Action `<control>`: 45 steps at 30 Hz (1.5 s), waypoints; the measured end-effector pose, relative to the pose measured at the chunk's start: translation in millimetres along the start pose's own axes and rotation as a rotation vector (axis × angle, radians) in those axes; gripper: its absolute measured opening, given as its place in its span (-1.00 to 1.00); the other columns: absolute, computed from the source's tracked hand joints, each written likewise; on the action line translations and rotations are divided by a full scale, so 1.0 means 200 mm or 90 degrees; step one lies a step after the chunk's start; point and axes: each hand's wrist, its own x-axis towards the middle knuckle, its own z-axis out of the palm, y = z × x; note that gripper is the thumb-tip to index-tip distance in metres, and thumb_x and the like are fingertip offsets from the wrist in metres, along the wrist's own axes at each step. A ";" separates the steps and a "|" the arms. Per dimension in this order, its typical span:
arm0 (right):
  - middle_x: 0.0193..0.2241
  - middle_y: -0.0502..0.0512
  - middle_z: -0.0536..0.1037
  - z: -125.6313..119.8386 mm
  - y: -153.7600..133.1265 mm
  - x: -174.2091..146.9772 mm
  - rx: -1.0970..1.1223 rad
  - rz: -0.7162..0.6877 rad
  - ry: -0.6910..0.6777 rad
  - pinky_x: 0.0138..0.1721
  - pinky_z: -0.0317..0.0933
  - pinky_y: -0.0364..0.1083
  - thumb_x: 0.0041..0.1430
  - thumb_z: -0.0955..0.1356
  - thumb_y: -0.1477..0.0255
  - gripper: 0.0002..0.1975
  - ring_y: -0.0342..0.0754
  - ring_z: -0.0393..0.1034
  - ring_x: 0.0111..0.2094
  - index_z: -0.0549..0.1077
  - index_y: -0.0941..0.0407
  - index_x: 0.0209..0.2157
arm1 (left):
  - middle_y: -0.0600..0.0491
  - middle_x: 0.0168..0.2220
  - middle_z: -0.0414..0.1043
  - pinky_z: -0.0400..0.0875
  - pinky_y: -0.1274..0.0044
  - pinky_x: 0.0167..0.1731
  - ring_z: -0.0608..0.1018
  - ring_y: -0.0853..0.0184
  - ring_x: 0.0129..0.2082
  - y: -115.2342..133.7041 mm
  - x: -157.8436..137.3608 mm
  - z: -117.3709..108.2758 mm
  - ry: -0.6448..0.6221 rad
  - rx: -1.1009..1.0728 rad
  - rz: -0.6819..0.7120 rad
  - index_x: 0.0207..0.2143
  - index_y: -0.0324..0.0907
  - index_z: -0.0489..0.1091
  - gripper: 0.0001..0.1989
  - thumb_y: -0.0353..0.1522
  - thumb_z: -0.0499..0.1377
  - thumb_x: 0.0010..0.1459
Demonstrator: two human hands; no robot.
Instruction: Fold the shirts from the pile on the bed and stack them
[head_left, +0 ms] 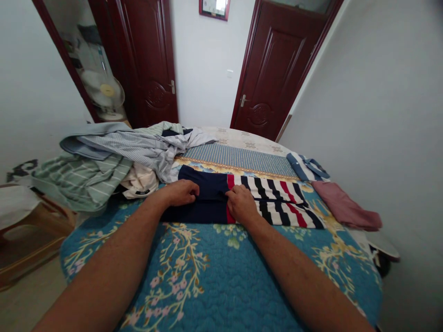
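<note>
A long folded shirt [277, 190], navy at the left and striped cream, black and red at the right, lies across the table in front of me. My left hand [182, 192] rests on its navy part with the fingers curled at the cloth. On the red band, where navy meets stripes, my right hand [238, 203] pinches the fabric at a small fold. The shirt lies flat, folded lengthwise, with a seam line running along its middle.
A heap of loose shirts [134, 147] lies at the left. A folded pink garment [348, 206] and a folded blue and white garment [306, 167] lie at the right. Beneath is a blue flowered cover [221, 276]. A wooden stool [31, 235] stands left.
</note>
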 end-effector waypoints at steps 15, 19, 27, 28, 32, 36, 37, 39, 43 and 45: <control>-0.19 0.18 0.53 -0.04 0.03 -0.01 0.057 -0.064 0.003 -0.04 0.16 0.04 0.34 0.36 0.41 -0.82 0.11 0.32 -0.09 0.62 0.09 -0.13 | 0.04 -0.33 0.62 0.37 0.47 -0.30 0.58 0.24 -0.33 -0.11 -0.06 -0.08 0.005 -0.068 -0.047 -0.24 -0.14 0.62 -0.65 -0.12 0.15 0.23; -0.11 0.20 0.56 -0.02 0.03 0.00 0.119 -0.076 0.062 0.04 0.19 0.04 0.48 0.28 0.36 -0.74 0.09 0.35 -0.04 0.61 0.11 -0.12 | -0.12 0.02 0.64 0.44 0.41 -0.01 0.63 0.15 -0.05 -0.16 -0.01 -0.05 0.287 -0.015 -0.144 0.06 -0.19 0.57 -0.61 -0.25 0.13 0.29; -0.19 0.19 0.57 0.07 0.06 0.01 0.168 -0.109 0.042 0.02 0.25 0.04 0.41 0.34 0.47 -0.82 0.07 0.38 -0.10 0.60 0.13 -0.22 | -0.26 0.11 0.61 0.47 0.40 0.06 0.64 0.08 0.09 -0.38 0.18 0.06 0.363 -0.130 -0.359 0.41 -0.32 0.25 -0.26 -0.14 0.27 0.32; -0.18 0.19 0.58 0.07 0.06 0.01 0.181 -0.111 0.044 0.02 0.26 0.04 0.40 0.34 0.48 -0.84 0.07 0.38 -0.09 0.60 0.12 -0.22 | -0.24 0.09 0.62 0.47 0.42 0.06 0.65 0.10 0.07 -0.38 0.21 0.06 0.360 -0.138 -0.353 0.37 -0.31 0.31 -0.31 -0.16 0.29 0.30; -0.12 0.20 0.58 0.07 0.06 0.01 0.235 -0.099 0.052 0.05 0.30 0.05 0.34 0.36 0.52 -0.88 0.08 0.41 -0.06 0.58 0.11 -0.22 | -0.14 0.08 0.65 0.44 0.47 0.10 0.64 0.14 0.08 -0.39 0.25 0.07 0.355 -0.127 -0.341 0.15 -0.21 0.55 -0.56 -0.27 0.31 0.25; -0.04 0.24 0.57 0.08 0.07 0.01 0.266 -0.083 0.063 0.11 0.31 0.07 0.31 0.36 0.53 -0.89 0.09 0.44 0.02 0.55 0.11 -0.23 | -0.22 0.08 0.62 0.47 0.37 0.05 0.65 0.07 0.02 -0.40 0.22 0.07 0.376 -0.109 -0.410 0.16 -0.27 0.53 -0.57 -0.31 0.24 0.28; -0.04 0.24 0.58 0.09 0.07 0.01 0.269 -0.085 0.058 0.13 0.31 0.07 0.31 0.35 0.53 -0.89 0.09 0.44 0.04 0.55 0.11 -0.23 | -0.24 0.09 0.62 0.47 0.35 0.05 0.65 0.05 0.03 -0.39 0.21 0.07 0.376 -0.101 -0.421 0.15 -0.28 0.53 -0.57 -0.33 0.24 0.26; -0.03 0.23 0.59 0.08 0.07 0.01 0.271 -0.090 0.045 0.15 0.30 0.07 0.31 0.35 0.52 -0.90 0.09 0.44 0.06 0.54 0.10 -0.23 | -0.25 0.08 0.61 0.47 0.32 0.06 0.63 0.01 0.06 -0.36 0.18 0.05 0.363 -0.069 -0.435 0.14 -0.26 0.53 -0.58 -0.37 0.22 0.24; 0.01 0.23 0.59 0.06 0.07 0.02 0.261 -0.079 0.031 0.18 0.27 0.06 0.31 0.35 0.51 -0.89 0.07 0.44 0.08 0.54 0.10 -0.21 | -0.31 0.19 0.48 0.49 0.20 0.05 0.60 -0.08 0.10 -0.22 0.15 0.01 0.421 0.082 -0.401 0.26 -0.20 0.46 -0.49 -0.40 0.11 0.28; 0.02 0.22 0.60 0.05 0.07 0.02 0.249 -0.076 0.017 0.18 0.27 0.04 0.30 0.35 0.51 -0.88 0.07 0.45 0.06 0.54 0.11 -0.19 | -0.28 0.24 0.42 0.46 0.20 0.14 0.54 -0.05 0.18 -0.13 0.16 0.02 0.459 0.123 -0.271 0.29 -0.18 0.43 -0.49 -0.35 0.08 0.32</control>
